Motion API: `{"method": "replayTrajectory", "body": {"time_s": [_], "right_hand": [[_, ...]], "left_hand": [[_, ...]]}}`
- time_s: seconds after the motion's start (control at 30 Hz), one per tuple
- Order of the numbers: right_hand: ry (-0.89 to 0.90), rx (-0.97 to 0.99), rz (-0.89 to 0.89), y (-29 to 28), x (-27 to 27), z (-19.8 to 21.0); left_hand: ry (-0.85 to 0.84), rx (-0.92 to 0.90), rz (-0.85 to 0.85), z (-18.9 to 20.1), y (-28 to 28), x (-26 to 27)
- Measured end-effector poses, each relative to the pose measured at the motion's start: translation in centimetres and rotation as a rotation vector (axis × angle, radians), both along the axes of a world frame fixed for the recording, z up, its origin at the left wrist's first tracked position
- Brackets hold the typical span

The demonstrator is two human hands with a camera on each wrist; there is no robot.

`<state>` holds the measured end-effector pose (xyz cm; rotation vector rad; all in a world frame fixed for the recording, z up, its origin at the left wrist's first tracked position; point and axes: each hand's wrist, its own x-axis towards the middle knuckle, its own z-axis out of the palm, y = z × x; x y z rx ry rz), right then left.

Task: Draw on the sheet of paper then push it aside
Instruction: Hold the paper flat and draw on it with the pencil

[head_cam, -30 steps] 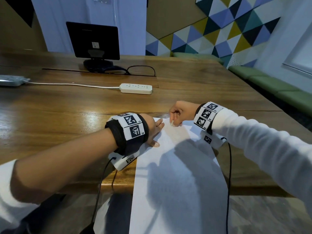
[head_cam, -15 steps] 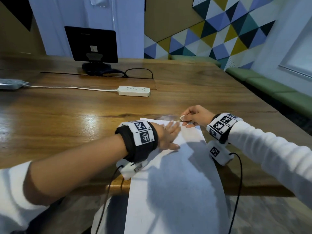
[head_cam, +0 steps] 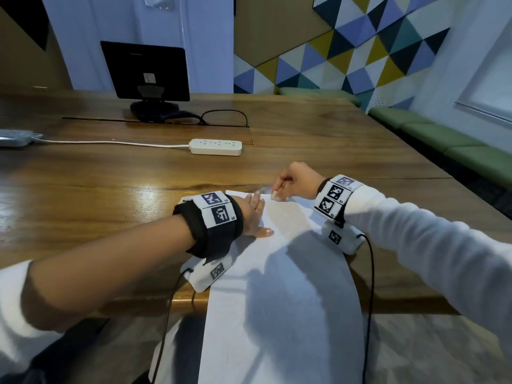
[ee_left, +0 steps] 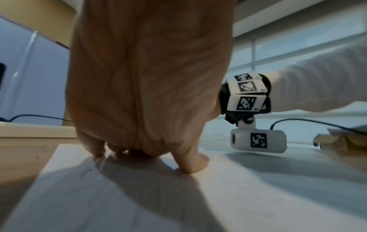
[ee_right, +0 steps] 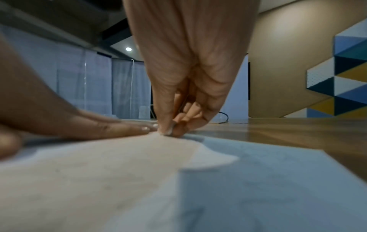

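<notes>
Since half a second ago: right hand (head_cam: 297,178) shifted slightly away from the far edge's right part toward the middle of the sheet of paper's (head_cam: 288,286) far edge; left hand (head_cam: 253,214) stays flat on the sheet.

Head view: sheet lies centre frame, its near part hanging over the edge of the wooden surface (head_cam: 97,195). Left hand, fingers straight, presses the sheet's upper left part. Right hand's curled fingers pinch a small pale object at the sheet's far edge; what it is cannot be told. Power strip (head_cam: 216,146) upper centre, monitor (head_cam: 145,70) upper left.

Left wrist view: left hand (ee_left: 149,78) fills the centre, fingertips (ee_left: 193,163) down on the sheet (ee_left: 258,196); a faint pencil mark lower left.

Right wrist view: right hand (ee_right: 186,75) pinches tight, tips touching the sheet (ee_right: 99,180); left hand's fingers (ee_right: 111,127) lie flat just beside.
</notes>
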<state>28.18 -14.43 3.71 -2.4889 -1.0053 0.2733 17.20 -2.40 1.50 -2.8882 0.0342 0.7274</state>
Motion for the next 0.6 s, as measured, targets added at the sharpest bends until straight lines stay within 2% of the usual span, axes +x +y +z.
{"method": "replayTrajectory", "body": {"time_s": [0.07, 0.2, 0.33, 0.47, 0.6], "right_hand": [[-0.038, -0.047, 0.039, 0.8, 0.0, 0.0], [0.045, -0.151, 0.153, 0.6, 0.5, 0.9], [-0.037, -0.118, 0.121, 1.2, 0.7, 0.5], [0.019, -0.15, 0.169, 0.9, 1.1, 0.5], [-0.025, -0.109, 0.129, 1.3, 1.1, 0.1]], "left_hand": [[0.007, 0.008, 0.003, -0.1, 0.1, 0.1], [-0.007, 0.042, 0.002, -0.3, 0.0, 0.3], [-0.027, 0.097, -0.017, 0.0, -0.4, 0.4], [-0.007, 0.113, -0.02, 0.2, -0.4, 0.1], [-0.017, 0.124, -0.045, 0.4, -0.5, -0.2]]}}
